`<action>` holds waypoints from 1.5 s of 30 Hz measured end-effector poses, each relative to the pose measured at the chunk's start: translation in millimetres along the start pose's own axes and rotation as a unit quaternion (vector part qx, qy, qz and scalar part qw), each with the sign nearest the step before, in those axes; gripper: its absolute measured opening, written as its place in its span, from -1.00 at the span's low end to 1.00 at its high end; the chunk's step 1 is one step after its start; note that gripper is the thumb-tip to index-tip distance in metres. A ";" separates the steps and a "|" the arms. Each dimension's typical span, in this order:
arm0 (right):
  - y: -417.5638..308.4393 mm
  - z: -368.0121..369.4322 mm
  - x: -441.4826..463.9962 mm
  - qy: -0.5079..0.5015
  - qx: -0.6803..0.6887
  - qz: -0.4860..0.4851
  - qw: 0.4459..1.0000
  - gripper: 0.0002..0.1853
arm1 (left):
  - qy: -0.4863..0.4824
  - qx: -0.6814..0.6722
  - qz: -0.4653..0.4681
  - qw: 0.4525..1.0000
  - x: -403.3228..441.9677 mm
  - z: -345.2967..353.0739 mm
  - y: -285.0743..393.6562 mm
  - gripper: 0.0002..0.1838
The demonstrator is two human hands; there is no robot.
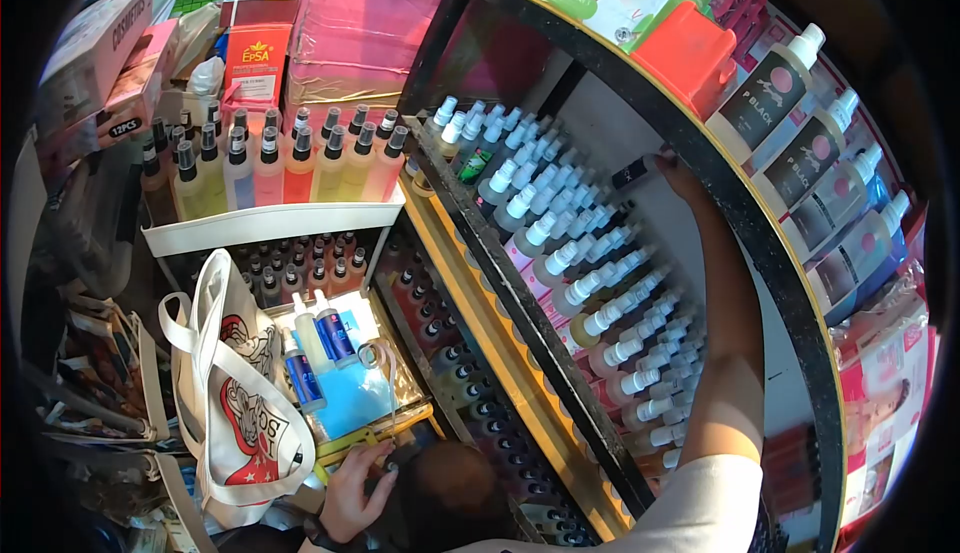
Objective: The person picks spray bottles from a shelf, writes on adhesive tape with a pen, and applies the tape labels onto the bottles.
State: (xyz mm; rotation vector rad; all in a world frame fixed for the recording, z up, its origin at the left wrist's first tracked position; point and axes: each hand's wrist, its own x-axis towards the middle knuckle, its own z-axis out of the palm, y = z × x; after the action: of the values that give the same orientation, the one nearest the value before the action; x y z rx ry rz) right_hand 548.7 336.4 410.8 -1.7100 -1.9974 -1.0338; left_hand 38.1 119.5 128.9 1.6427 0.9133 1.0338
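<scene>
My right arm reaches deep into the dark-framed shelf, and my right hand [680, 175] is closed around a dark-labelled bottle [632, 174], blurred and partly in shadow. Below it, rows of clear spray bottles [565, 253] with white caps stand close together on the shelf. Low in the view, my left hand [355, 488], with a dark band at the wrist, has its thumb and fingers apart and nothing plainly in it. It is beside a yellow edge [345, 446] and a dark rounded shape [450, 493] I cannot identify.
A white tote bag [235, 403] stands at left. Blue-labelled bottles [337, 338] lie on a box beside it. Colourful spray bottles [300, 168] line a white rack. Large P Black bottles [765, 98] and a red container [685, 58] sit on the upper right ledge.
</scene>
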 end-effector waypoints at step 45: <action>-57.4 127.4 65.4 -0.238 0.060 0.114 0.963 -0.73 | -0.056 0.098 -0.073 0.991 -11.8 -2.2 -45.2 -0.80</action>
State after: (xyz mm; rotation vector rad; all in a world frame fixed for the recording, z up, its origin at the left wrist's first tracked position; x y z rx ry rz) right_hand 505.9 470.3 347.5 -2.2096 -2.0048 -0.4408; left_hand 27.4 121.5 83.4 1.7485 1.0687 0.7638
